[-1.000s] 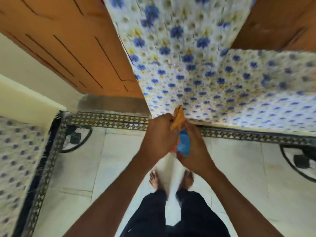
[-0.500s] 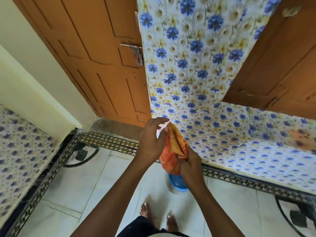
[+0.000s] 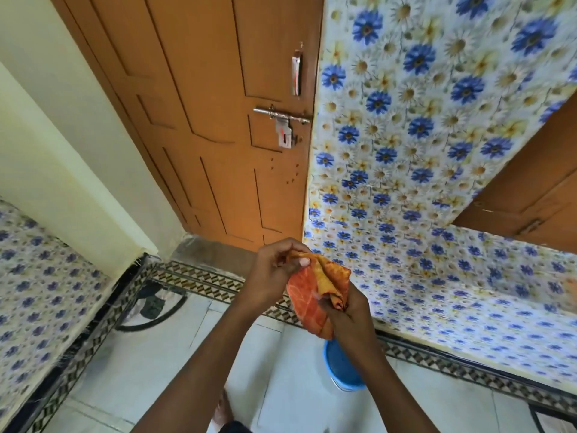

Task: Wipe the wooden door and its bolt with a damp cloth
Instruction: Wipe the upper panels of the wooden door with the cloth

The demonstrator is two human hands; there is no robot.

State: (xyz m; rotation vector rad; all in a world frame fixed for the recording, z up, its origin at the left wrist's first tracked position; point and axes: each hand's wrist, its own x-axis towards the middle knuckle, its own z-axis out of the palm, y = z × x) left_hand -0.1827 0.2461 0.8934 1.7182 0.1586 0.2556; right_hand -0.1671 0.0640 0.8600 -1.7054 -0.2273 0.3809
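Cloth between left hand and right hand, bucket below, door with bolt behind.

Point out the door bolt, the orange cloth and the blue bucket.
door bolt (image 3: 282,114): head view, on the steel sliding rod.
orange cloth (image 3: 307,296): head view, on the reddish fold between the hands.
blue bucket (image 3: 338,367): head view, on its inside, below the right wrist.

A home, in a room or passage by a doorway. A panelled wooden door carries a sliding metal bolt; blue-flowered covering lines the wall, the tiled floor has a patterned border, and a blue bucket stands on it.
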